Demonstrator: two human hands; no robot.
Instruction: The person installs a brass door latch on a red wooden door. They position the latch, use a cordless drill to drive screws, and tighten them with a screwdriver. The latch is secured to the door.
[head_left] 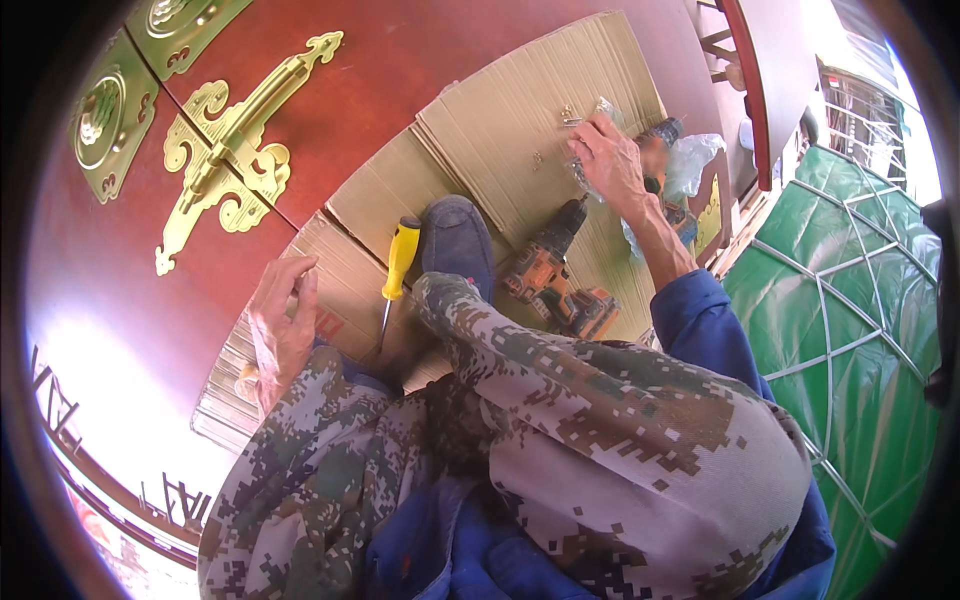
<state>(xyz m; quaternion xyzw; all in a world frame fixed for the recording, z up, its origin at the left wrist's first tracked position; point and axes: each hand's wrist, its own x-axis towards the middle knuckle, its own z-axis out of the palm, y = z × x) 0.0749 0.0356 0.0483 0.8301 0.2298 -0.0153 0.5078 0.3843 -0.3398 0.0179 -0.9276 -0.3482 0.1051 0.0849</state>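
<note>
My right hand (608,158) reaches out over the cardboard, its fingers closed on a crinkled clear plastic bag (583,182). A few small brass-coloured screws (569,117) lie beside those fingers. On the left, my left hand (283,320) is curled above the cardboard near my knee, thumb and fingers drawn together; anything pinched there is too small to make out. Between my left hand and my shoe is a yellow-handled screwdriver (402,258), its thin shank pointing down. An orange and black cordless drill (560,280) rests right of the shoe. A second power drill (655,150) lies partly behind my right hand.
Flattened cardboard (530,90) covers the floor under my feet. Ahead stands a red panel (390,60) with an ornate brass latch (215,150) across its seam. A clear plastic bag (694,163) lies by the second drill. Green sheeting tied with white straps (850,300) fills the right side.
</note>
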